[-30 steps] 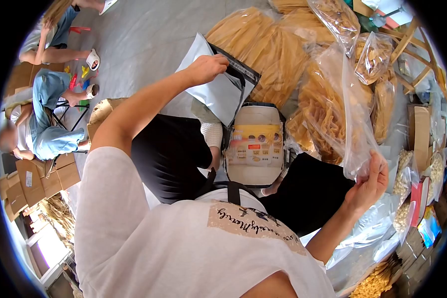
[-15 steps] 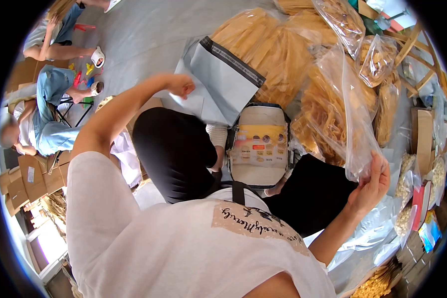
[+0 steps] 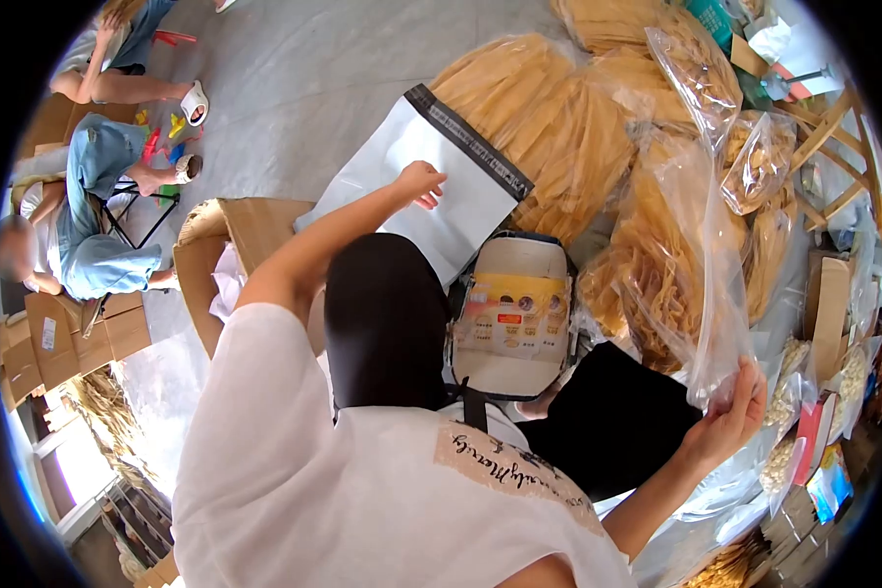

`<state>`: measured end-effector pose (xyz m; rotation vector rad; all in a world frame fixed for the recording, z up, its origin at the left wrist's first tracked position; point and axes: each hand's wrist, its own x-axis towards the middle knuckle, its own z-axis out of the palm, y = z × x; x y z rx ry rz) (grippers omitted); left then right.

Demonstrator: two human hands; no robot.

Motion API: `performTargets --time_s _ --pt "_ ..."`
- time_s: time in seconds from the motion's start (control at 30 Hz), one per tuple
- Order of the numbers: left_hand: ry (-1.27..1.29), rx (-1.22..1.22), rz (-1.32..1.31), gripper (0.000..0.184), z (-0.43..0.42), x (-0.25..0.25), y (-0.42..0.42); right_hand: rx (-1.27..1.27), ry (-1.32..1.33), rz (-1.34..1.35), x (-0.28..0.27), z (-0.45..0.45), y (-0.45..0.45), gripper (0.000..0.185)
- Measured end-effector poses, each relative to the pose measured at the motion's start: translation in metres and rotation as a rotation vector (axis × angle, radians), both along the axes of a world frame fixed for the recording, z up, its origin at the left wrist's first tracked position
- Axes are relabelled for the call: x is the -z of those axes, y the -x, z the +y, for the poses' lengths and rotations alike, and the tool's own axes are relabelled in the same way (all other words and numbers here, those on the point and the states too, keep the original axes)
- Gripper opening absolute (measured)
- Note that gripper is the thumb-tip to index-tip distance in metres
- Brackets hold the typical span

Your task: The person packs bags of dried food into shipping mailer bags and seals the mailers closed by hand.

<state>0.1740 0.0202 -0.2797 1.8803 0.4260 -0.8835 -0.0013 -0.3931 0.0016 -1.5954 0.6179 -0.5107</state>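
My left hand (image 3: 422,184) is over a large white plastic mailing bag (image 3: 362,186) with a dark strip along one edge; its fingers are loosely bent and apart, with nothing between them. My right hand (image 3: 735,416) pinches the end of a long clear plastic bag (image 3: 717,323), which stretches up over a clear-bagged heap of yellowish dried sheets (image 3: 647,284). Between my legs stands a scale-like device (image 3: 512,367) with a yellow printed label (image 3: 514,312) on top. The white bag lies beside it, at its upper left.
Big bags of yellowish sticks (image 3: 549,118) lie on the floor. An open cardboard box (image 3: 201,265) is at the left. Two seated people are at the far left, one in blue jeans (image 3: 107,255). A wooden frame (image 3: 838,147) and small bags (image 3: 779,392) are at the right.
My left hand has let go of the white bag's edge, and the bag now lies flatter. My left knee has risen. My right hand keeps its hold on the clear bag.
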Motion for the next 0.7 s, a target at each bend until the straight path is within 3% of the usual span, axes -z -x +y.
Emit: performTargets --time_s 0.2,0.27,0.43,0.53,0.6,0.7 --pt "-0.244 -0.249 0.096 0.057 -0.036 -0.008 -0.053 0.049 0.054 0.096 0.002 -0.003 0.003 0.015" --pt "-0.335 -0.223 0.073 0.054 -0.044 -0.007 -0.056 0.045 0.054 0.115 0.000 -0.005 0.003 0.016" --pt "-0.260 -0.253 0.060 0.037 -0.033 0.016 -0.052 0.075 0.059 0.093 0.002 -0.002 -0.004 0.015" --pt "-0.219 -0.371 0.073 0.028 -0.023 0.022 -0.044 0.097 0.055 0.047 -0.002 0.005 -0.008 0.013" --pt "-0.107 -0.578 0.032 0.021 -0.013 0.023 -0.033 0.082 -0.004 0.010 -0.004 0.006 -0.005 0.011" --pt "-0.180 -0.758 -0.040 0.018 -0.003 -0.015 -0.007 0.080 -0.027 -0.037 -0.004 0.006 -0.003 0.011"
